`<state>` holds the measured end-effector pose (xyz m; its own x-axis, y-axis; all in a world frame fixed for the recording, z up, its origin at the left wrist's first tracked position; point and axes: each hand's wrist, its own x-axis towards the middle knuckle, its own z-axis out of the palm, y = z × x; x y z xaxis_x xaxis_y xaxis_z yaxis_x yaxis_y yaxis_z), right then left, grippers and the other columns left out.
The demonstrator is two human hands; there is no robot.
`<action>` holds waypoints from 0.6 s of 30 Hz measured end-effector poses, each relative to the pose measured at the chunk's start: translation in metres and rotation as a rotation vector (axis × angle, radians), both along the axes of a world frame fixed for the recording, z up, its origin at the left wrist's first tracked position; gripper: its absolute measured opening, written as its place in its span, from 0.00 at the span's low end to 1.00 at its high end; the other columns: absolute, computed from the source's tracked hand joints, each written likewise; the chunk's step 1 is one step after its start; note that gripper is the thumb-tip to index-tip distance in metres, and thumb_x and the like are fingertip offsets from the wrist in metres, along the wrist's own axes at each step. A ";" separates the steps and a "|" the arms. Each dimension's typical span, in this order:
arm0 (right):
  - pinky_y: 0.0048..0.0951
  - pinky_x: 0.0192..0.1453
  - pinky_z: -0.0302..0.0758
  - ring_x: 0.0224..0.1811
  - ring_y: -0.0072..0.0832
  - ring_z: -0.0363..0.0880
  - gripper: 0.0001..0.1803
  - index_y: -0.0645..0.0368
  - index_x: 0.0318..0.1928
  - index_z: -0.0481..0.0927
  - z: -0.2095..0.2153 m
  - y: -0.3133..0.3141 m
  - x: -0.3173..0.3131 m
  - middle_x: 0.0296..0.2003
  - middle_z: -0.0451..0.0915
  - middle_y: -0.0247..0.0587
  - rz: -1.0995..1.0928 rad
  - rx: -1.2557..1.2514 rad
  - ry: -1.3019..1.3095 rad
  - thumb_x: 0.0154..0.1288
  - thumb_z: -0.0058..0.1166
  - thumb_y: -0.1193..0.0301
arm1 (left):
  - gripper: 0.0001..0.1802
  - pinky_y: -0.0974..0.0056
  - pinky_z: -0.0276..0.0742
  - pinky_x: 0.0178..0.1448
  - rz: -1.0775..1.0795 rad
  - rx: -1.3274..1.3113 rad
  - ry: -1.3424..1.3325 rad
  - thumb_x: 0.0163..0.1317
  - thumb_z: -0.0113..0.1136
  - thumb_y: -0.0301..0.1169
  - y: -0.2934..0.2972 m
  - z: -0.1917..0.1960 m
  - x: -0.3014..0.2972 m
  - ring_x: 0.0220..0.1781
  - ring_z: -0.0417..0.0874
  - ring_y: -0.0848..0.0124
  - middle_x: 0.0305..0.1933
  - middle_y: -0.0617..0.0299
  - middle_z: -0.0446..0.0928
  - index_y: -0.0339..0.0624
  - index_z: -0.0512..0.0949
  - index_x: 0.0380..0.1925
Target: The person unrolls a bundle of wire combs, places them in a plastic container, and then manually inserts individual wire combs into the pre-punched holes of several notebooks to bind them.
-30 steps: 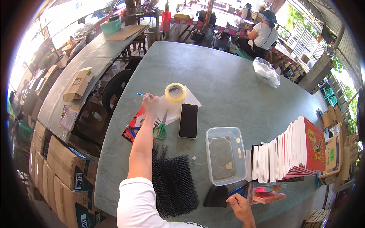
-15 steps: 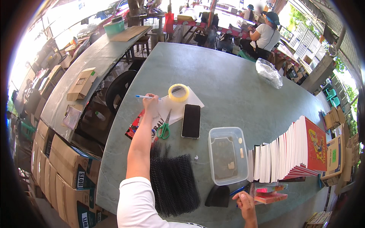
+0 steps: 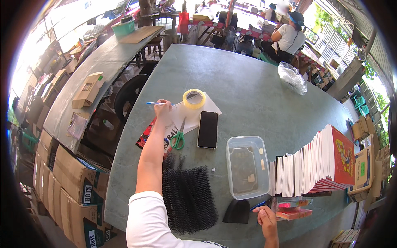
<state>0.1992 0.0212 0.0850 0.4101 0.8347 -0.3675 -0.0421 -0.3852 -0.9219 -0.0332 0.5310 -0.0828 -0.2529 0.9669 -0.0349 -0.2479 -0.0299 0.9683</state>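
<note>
Over the smooth grey-green table (image 3: 248, 103), the left hand (image 3: 162, 109) is closed on a slim white-and-blue pen (image 3: 153, 103), beside a flat white sheet (image 3: 189, 120). The right hand (image 3: 266, 218), fingers curled, is at a thin blue object (image 3: 259, 205); I cannot tell whether it grips.

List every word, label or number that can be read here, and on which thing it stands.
I locate the printing without copying it:
Stacked cartons at left: bold sideways label lettering, readable.
Red notebook cover: sideways title beside a picture, partly readable.
Red-and-white printed cover: large dark letters, partly covered.
Carton at right: small, blurred lettering; green sticker, too small to read.
</note>
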 end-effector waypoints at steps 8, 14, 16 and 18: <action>0.19 0.30 0.69 0.27 0.20 0.74 0.11 0.66 0.43 0.76 0.000 0.006 -0.003 0.31 0.78 0.41 -0.156 0.075 0.102 0.63 0.50 0.73 | 0.05 0.72 0.66 0.20 -0.896 -0.148 -0.528 0.51 0.51 0.20 -0.158 0.143 0.080 0.17 0.69 0.76 0.18 0.64 0.66 0.41 0.68 0.24; 0.24 0.34 0.72 0.29 0.26 0.76 0.14 0.68 0.46 0.75 0.008 0.028 -0.020 0.35 0.80 0.48 -0.029 0.276 0.738 0.63 0.51 0.71 | 0.07 0.75 0.67 0.23 -1.664 0.058 -0.308 0.50 0.59 0.21 -0.297 0.186 0.079 0.21 0.72 0.81 0.21 0.68 0.71 0.40 0.69 0.26; 0.25 0.34 0.72 0.30 0.27 0.77 0.14 0.67 0.46 0.75 0.008 0.024 -0.023 0.35 0.80 0.48 -0.015 0.298 0.744 0.63 0.51 0.71 | 0.06 0.76 0.67 0.25 -1.703 -0.082 -0.211 0.51 0.56 0.20 -0.301 0.190 0.081 0.22 0.72 0.82 0.21 0.68 0.71 0.39 0.68 0.26; 0.25 0.35 0.73 0.30 0.27 0.77 0.14 0.67 0.46 0.75 0.006 0.020 -0.023 0.35 0.80 0.47 0.009 0.315 0.724 0.63 0.51 0.71 | 0.07 0.75 0.67 0.29 -1.702 -0.066 -0.253 0.51 0.57 0.19 -0.305 0.179 0.080 0.27 0.72 0.81 0.25 0.66 0.72 0.38 0.69 0.26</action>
